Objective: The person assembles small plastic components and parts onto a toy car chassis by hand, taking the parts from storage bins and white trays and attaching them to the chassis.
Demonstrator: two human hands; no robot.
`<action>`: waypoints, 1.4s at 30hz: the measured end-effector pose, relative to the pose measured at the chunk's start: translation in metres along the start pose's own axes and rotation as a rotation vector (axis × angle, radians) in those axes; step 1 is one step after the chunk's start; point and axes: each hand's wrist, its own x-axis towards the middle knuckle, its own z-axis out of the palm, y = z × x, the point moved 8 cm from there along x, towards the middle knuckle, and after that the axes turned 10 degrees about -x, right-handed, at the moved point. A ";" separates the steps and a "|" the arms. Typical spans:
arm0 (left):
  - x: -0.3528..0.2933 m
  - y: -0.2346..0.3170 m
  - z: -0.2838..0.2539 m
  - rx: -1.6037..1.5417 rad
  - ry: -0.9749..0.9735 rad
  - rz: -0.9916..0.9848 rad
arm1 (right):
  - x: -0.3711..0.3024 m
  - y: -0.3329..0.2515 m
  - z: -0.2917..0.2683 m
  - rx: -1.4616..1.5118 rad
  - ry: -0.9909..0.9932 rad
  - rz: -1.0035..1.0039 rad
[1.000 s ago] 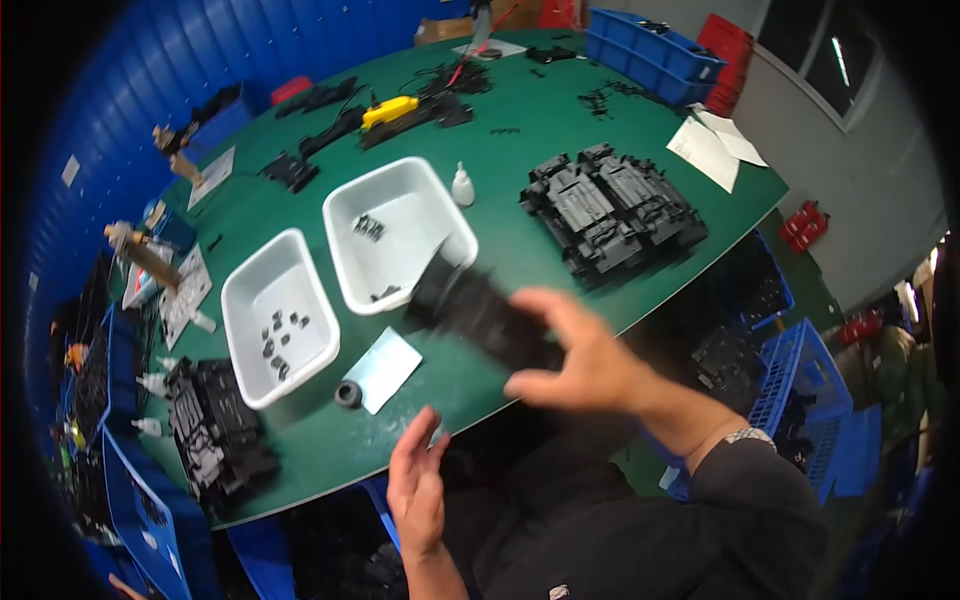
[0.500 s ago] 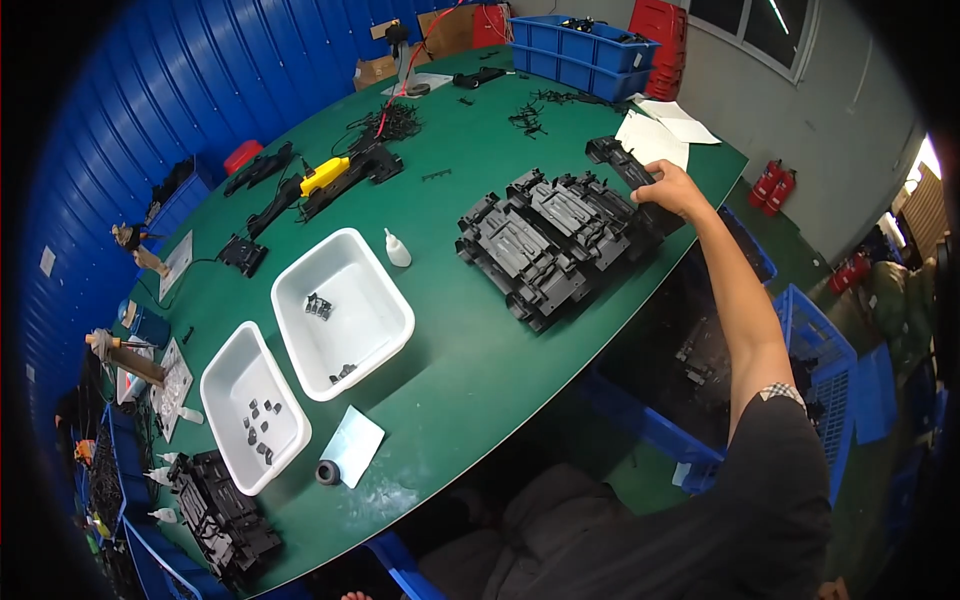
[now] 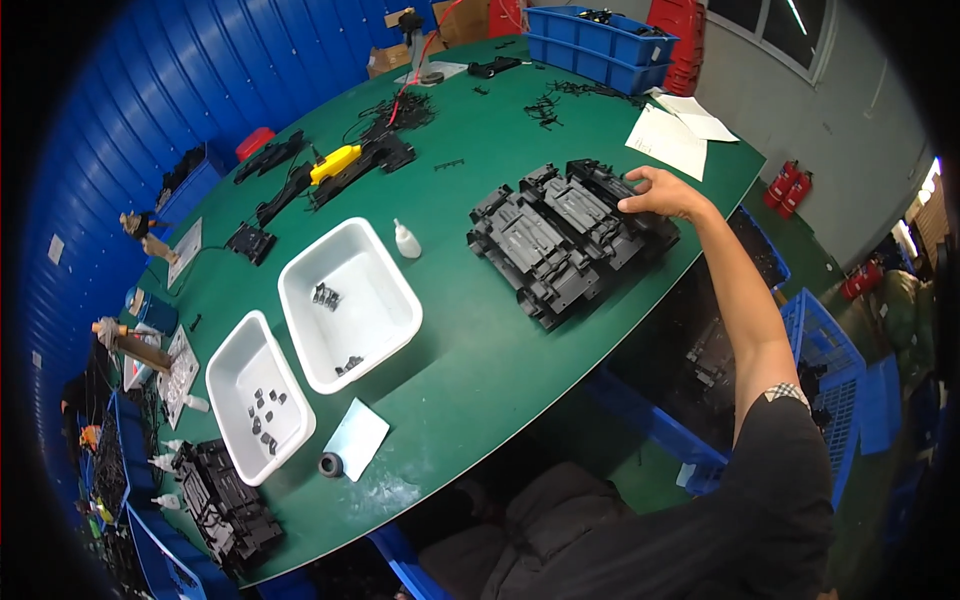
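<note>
- The right hand (image 3: 668,193) reaches in from the lower right of the frame, at the end of a bare forearm with a checked cuff above it.
- Its thumb and forefinger are slightly spread at the upper edge of a dark moulded frame (image 3: 604,182), right of centre; whether they grip it or only touch it, I cannot tell.
- The left hand is out of the frame, so I cannot tell its state.
- The dark moulded frame leans at a tilt, close against the right side of two similar black frames (image 3: 525,240) that lie side by side.
- All three sit near the right edge of the green table (image 3: 460,400).
- In the middle of the frame is a white tray (image 3: 365,300) with two small clusters of dark pieces, one near its left wall and one near its lower end.
- A white squeeze bottle (image 3: 407,242) stands just beside that tray's upper right side.
- Lower left of it, a narrower tray (image 3: 235,370) holds several scattered small dark pieces.
- A pale blue sheet (image 3: 362,435) lies below the trays, with a black ring-shaped piece (image 3: 331,464) at its lower left edge.
- More black frames (image 3: 225,505) lie at the lower left.
- At the upper left, a yellow object (image 3: 335,165) rests on long black parts.
- White papers (image 3: 665,142) and blue crates (image 3: 590,50) are at the upper right.
</note>
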 end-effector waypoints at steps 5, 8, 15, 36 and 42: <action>-0.019 -0.029 0.035 -0.188 -0.226 -0.198 | 0.009 -0.026 0.011 0.023 0.126 -0.044; -0.012 -0.033 0.070 -0.284 -0.415 -0.299 | -0.004 -0.048 -0.006 -0.198 0.381 -0.098; 0.121 -0.134 0.042 0.347 -0.152 -0.077 | -0.057 -0.203 0.041 0.098 0.233 -0.539; 0.019 -0.081 0.029 0.440 0.118 -0.492 | 0.071 -0.242 0.242 0.270 0.211 -0.328; 0.015 -0.097 -0.017 0.544 0.269 -0.685 | 0.123 -0.222 0.251 0.278 0.129 -0.410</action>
